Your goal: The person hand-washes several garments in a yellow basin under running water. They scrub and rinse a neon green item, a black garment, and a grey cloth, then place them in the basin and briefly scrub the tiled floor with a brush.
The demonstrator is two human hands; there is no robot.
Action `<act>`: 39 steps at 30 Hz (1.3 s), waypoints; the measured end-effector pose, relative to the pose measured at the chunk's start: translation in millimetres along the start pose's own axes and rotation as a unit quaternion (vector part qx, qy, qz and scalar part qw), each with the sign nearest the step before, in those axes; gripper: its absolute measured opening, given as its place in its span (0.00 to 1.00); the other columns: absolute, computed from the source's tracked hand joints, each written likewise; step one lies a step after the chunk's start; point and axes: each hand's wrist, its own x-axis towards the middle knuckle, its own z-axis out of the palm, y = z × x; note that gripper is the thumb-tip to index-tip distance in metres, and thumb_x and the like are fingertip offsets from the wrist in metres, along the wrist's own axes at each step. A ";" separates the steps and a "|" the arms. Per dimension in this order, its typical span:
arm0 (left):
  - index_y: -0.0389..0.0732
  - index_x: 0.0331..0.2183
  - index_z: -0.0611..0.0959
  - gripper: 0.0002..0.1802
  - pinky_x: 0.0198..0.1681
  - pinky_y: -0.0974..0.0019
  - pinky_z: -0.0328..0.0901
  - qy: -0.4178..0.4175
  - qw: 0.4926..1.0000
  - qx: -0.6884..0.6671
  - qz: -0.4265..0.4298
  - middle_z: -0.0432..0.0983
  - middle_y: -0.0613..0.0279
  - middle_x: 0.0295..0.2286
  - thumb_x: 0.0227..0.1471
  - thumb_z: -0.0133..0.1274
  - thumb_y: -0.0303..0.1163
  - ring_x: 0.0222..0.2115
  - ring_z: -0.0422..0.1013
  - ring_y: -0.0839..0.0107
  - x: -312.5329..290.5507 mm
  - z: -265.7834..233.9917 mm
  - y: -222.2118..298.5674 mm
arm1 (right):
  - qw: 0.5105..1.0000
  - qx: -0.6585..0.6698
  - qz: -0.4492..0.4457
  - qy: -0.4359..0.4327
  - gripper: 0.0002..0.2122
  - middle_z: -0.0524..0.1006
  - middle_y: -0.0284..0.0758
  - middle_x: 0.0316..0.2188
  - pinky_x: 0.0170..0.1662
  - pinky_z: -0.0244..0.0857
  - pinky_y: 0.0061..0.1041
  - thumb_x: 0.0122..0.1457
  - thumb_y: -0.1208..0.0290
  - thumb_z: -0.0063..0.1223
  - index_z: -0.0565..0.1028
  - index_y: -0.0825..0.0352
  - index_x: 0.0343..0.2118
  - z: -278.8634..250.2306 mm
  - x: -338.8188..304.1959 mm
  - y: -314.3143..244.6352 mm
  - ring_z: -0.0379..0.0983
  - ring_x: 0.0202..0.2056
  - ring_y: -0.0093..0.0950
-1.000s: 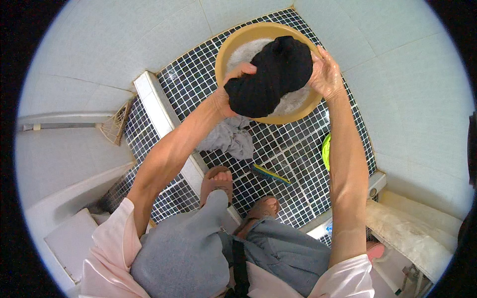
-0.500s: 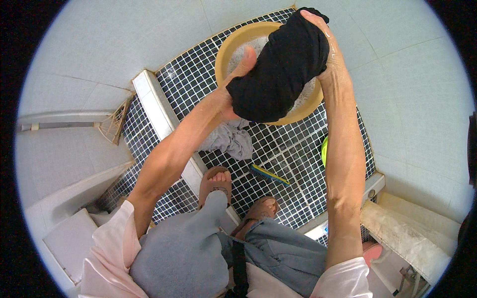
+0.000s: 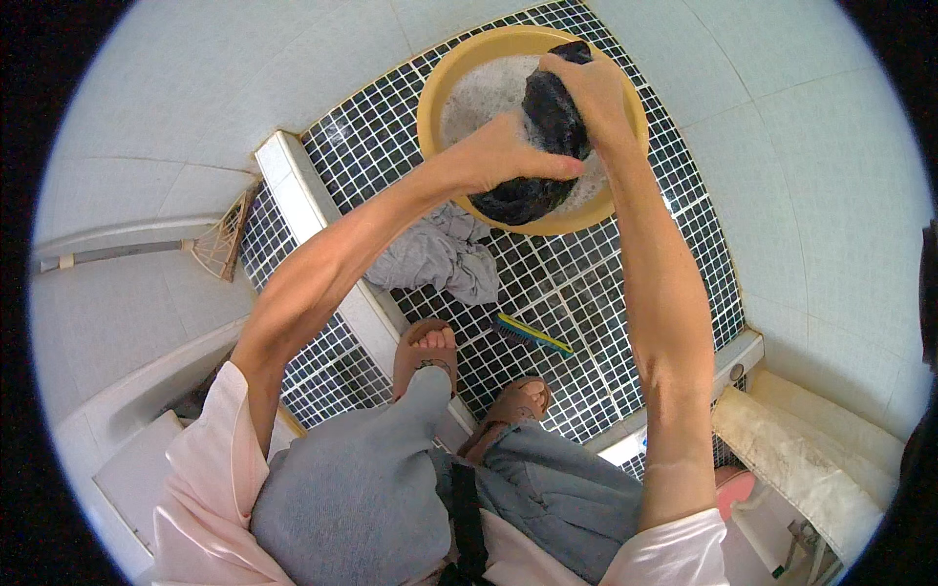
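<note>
A wet black cloth item, probably a garment, is bunched up over a yellow basin of foamy water. Its lower part sags inside the basin by the near rim. My left hand is closed round the middle of the bundle, thumb pointing right across it. Higher up, at the far end, my right hand grips the same black cloth from the right side. Some fingers of both hands are hidden behind the fabric.
Crumpled grey cloth lies on the black tiled floor beside the basin. A yellow-and-blue scrubbing brush rests near my sandalled feet. A white raised ledge crosses the floor at left; pale walls close in on both sides.
Both hands have lowered the black cloth toward the basin, and it is now bunched narrower and looks wetter. A bright green thing by my right forearm is now out of sight.
</note>
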 end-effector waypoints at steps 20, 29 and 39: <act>0.17 0.54 0.66 0.52 0.58 0.56 0.65 0.024 0.992 0.028 0.121 0.71 0.27 0.49 0.45 0.66 0.53 0.53 0.71 0.44 17.5 143.0 6.0 | 0.925 0.294 0.222 -0.094 0.22 0.80 0.34 0.33 0.37 0.77 0.28 0.57 0.49 0.63 0.78 0.66 0.42 -177.5 -88.7 22.3 0.78 0.31 0.27; 0.35 0.40 0.84 0.23 0.48 0.53 0.69 -0.100 0.974 0.198 -0.041 0.79 0.44 0.43 0.54 0.54 0.46 0.46 0.74 0.49 -30.5 95.9 -73.5 | 0.940 -0.191 0.268 0.086 0.44 0.68 0.61 0.59 0.65 0.55 0.38 0.59 0.45 0.60 0.59 0.78 0.65 -198.6 -257.5 280.2 0.65 0.60 0.49; 0.54 0.67 0.56 0.61 0.57 0.37 0.64 -0.004 0.856 0.488 -0.171 0.52 0.37 0.63 0.36 0.72 0.49 0.57 0.63 0.36 -160.2 -27.4 -172.7 | 0.872 -0.354 0.330 0.075 0.38 0.67 0.62 0.58 0.60 0.63 0.50 0.57 0.44 0.54 0.64 0.70 0.62 -198.8 -231.1 294.5 0.68 0.56 0.59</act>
